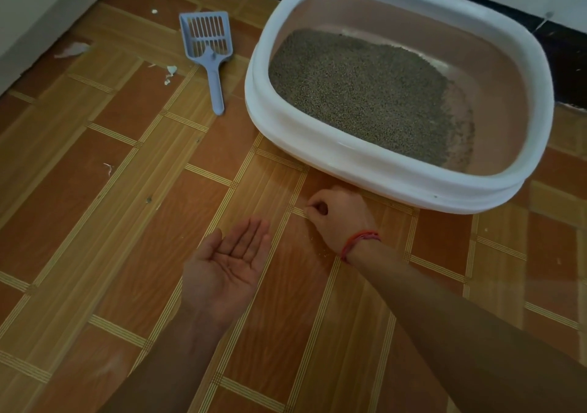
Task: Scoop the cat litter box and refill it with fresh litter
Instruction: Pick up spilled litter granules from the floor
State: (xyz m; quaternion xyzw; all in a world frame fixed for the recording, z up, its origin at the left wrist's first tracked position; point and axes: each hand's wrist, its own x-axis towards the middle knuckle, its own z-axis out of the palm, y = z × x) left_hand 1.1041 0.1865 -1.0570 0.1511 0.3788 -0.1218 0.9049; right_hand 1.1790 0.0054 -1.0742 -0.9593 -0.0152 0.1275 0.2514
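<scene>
Through the head camera I see the left hand (227, 263) held palm up just above the floor (111, 222), fingers straight and close together. I take it as a tray for whatever the other hand gathers. The right hand (336, 211), with a red thread bracelet (360, 239) on its wrist, is knuckles-up against the floor, just in front of the litter box (317, 139). Its fingers are curled and thumb and forefinger are nipped together. I judge it is pinching up one of the stray grains (320, 250) scattered beside that wrist, though the grain itself is too small for me to make out. The box sits against the dark skirting. The litter (359, 92) lies heaped toward its left side, and the pink bottom is bare on the right, so I would say a top-up is still due. The blue scoop (216, 76) lies flat on the floor to the left of the box, well apart from both hands, which suits picking grains by hand. A few white scraps (170, 73) lie near it. I can read no brand, label or writing anywhere.
</scene>
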